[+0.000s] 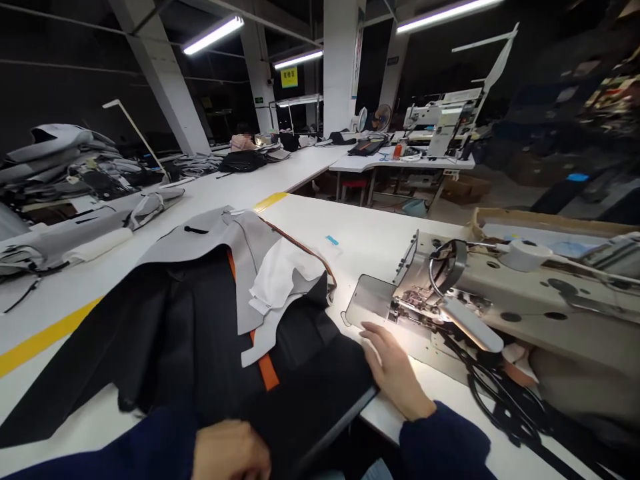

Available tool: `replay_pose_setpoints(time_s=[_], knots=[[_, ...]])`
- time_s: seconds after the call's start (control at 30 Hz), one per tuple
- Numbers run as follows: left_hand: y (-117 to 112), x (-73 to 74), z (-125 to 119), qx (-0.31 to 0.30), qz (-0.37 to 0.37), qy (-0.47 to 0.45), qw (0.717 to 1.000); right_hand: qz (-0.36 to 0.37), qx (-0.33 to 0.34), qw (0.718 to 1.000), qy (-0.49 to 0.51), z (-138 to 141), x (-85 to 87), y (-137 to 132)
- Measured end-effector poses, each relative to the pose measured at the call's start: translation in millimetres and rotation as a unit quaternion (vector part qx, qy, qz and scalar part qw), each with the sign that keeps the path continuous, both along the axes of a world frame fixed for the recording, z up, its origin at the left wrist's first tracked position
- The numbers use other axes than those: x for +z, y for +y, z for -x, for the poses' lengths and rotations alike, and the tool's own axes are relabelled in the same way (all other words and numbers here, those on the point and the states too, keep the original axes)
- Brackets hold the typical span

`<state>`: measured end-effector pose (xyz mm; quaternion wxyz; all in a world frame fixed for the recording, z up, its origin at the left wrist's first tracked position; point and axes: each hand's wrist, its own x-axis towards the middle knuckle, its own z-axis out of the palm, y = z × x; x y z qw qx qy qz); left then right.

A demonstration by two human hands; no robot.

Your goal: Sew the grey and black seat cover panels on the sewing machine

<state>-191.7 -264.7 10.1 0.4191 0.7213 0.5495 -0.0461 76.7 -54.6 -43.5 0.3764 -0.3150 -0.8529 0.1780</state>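
Note:
A black garment (200,340) with grey and white panels and an orange strip lies spread on the white table (75,300) in front of me. My right hand (395,370) lies flat, fingers stretched out, on the table at the cloth's right edge, beside the metal plate of the sewing machine (500,300). My left hand (230,450) rests at the near edge of the black cloth, fingers curled under; what it grips, if anything, is hidden. Both arms wear dark blue sleeves.
Stacks of grey fabric pieces (60,167) lie at the left. A cardboard box (540,223) sits behind the machine. More sewing stations (435,127) and a seated person (243,139) are further back. A yellow line (45,337) crosses the table.

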Motion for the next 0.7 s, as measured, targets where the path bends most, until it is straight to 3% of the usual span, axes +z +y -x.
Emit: replay_pose_setpoints(time_s=[0.03,0.1,0.17,0.2,0.27,0.33,0.4,0.53,0.6,0.63,0.7], knots=[[13.4,8.4,-2.8,-0.013,-0.032,0.005,0.999,0.009,0.015,0.999,-0.038,12.7,3.2,-6.0],[55.1,27.9,-10.1,-0.021,-0.2,0.024,0.979,0.021,0.045,0.995,-0.091,38.5,3.4,-16.5],[105.9,41.5,-15.9,-0.074,-0.361,0.08,0.926,0.029,0.06,0.993,-0.1,61.7,-3.1,-24.5],[130.7,44.3,-16.7,-0.11,-0.403,0.109,0.902,0.029,0.056,0.994,-0.094,71.2,-7.7,-27.4],[172.8,42.9,-12.3,-0.152,-0.425,0.165,0.877,0.023,0.032,0.996,-0.083,83.8,-16.9,-31.4],[198.6,36.3,-1.9,-0.117,-0.405,0.232,0.877,0.012,0.012,0.997,-0.076,87.9,-23.1,-33.2],[204.2,29.6,9.1,-0.063,-0.384,0.279,0.878,0.015,0.013,0.997,-0.069,86.2,-25.0,-33.9],[163.4,30.0,17.0,-0.028,-0.25,0.272,0.929,0.044,0.02,0.996,-0.072,81.0,-22.9,-34.1],[134.8,43.5,17.2,-0.065,-0.033,0.202,0.977,0.056,0.017,0.995,-0.078,81.3,-22.3,-34.1],[124.4,54.4,18.0,-0.094,0.101,0.135,0.981,0.061,0.016,0.995,-0.08,82.0,-22.4,-34.0],[118.2,81.8,20.9,-0.128,0.288,-0.022,0.949,0.071,0.018,0.994,-0.081,83.5,-22.9,-33.9]])
